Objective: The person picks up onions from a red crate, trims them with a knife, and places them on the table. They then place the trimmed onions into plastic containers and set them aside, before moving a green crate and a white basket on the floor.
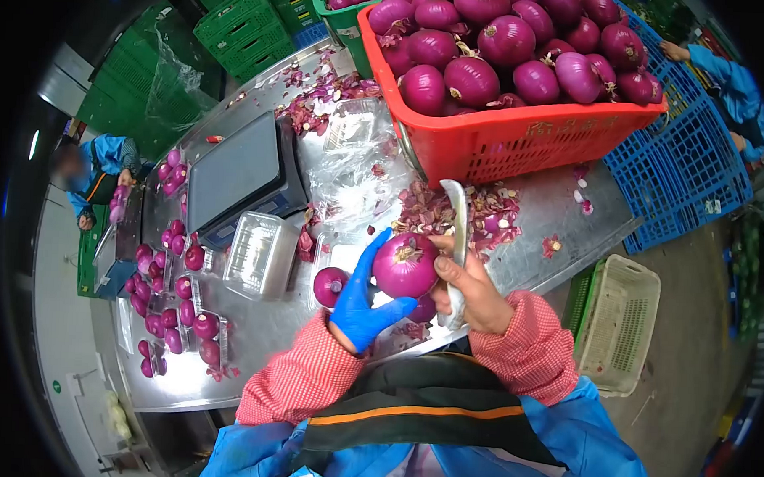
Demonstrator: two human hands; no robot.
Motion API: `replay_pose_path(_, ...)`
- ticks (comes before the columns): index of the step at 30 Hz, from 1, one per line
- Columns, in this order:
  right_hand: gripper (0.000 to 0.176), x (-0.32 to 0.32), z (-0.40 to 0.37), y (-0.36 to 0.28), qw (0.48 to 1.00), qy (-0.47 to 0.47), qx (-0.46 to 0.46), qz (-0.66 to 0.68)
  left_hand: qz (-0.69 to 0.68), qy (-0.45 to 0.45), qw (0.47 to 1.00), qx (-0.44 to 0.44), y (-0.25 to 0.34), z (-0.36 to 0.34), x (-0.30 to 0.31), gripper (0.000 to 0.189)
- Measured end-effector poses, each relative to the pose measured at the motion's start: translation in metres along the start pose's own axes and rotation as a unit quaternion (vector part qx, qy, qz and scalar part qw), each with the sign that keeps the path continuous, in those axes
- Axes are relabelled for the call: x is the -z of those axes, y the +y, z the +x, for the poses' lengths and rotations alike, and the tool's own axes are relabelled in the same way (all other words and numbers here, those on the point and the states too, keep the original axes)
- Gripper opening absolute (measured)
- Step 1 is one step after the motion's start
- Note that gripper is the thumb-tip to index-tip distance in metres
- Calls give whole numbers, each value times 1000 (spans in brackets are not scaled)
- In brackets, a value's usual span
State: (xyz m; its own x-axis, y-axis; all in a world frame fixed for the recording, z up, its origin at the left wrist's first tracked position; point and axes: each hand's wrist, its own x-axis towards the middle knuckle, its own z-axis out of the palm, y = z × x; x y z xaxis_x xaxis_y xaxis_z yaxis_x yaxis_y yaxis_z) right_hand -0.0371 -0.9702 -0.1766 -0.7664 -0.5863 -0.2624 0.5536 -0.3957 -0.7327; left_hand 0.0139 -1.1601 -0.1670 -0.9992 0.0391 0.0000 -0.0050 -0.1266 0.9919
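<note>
My left hand (361,308), in a blue glove, cups a large peeled red onion (404,271) whose root or stem end faces up. In my bare right hand (479,294) is a knife (459,218) with a curved, pale blade pointing away from me; that hand's fingers also touch the onion's right side. Beneath them, a second red onion (422,308) is partly hidden. Another onion (331,285) sits to the left of my glove, by a clear plastic tray (338,252).
A red crate (520,147) heaped with onions stands ahead. Onion skins (421,208) litter the metal table (559,219). Leftward are a scale (237,170), stacked clear trays (259,255) and packed onions (206,326). A cream crate (619,322) stands on the floor; co-workers appear at both sides.
</note>
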Motion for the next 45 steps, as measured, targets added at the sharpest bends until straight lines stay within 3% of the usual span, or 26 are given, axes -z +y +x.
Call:
replay_pose_path(3,53,-5,-1,15,1000,8,10,1,-99,11,995,20,-9,0,-5,96)
replay_pose_path(4,42,-4,-3,6,994,40,-16,-100,-119,9,992,36,-10,1,-2,95)
replay_pose_path(5,38,0,-1,3,956,61,112,-265,-140,8,989,51,-11,1,0,94)
replay_pose_path(6,33,4,0,1,874,80,236,-417,-132,10,990,53,-7,1,2,90)
replay_pose_path(7,29,7,1,-2,751,96,351,-550,-130,6,990,55,-4,1,4,89)
replay_pose_path(8,24,-1,-9,-17,705,99,333,-619,-128,2,990,56,-2,1,6,88)
replay_pose_path(11,32,-10,-20,-33,606,65,349,-712,-113,-18,992,55,-4,-2,8,86)
replay_pose_path(15,37,-9,-19,-32,574,56,346,-740,-92,-46,993,52,-2,-5,6,86)
replay_pose_path(18,39,-3,-16,-26,568,59,345,-745,-95,-53,992,58,-2,-9,5,86)
replay_pose_path(21,29,13,-6,-19,559,61,363,-743,-134,-84,983,89,-4,-12,9,85)
replay_pose_path(24,33,70,7,-4,536,165,317,-765,-205,-116,970,63,-6,-16,16,86)
replay_pose_path(25,34,67,8,-9,559,176,318,-745,-165,-132,977,42,6,-15,15,88)
replay_pose_path(28,36,43,-8,-14,652,157,299,-678,-157,-69,983,72,-7,-7,17,89)
replay_pose_path(32,34,10,-8,-11,695,104,334,-628,-149,-19,988,42,-14,-8,8,90)
replay_pose_path(35,33,-7,-13,-20,647,79,357,-669,-244,-38,961,127,-12,-6,13,89)
replay_pose_path(38,29,-13,-8,-25,708,53,356,-607,-274,-57,950,138,-15,-8,13,86)
replay_pose_path(39,27,-15,-5,-25,733,40,356,-578,-232,-65,962,128,-18,-9,13,84)
replay_pose_path(42,21,-7,5,-15,702,-6,302,-646,-95,-92,987,92,-41,-16,28,81)
replay_pose_path(45,15,20,18,8,729,89,269,-624,106,-23,992,63,-30,-23,45,83)
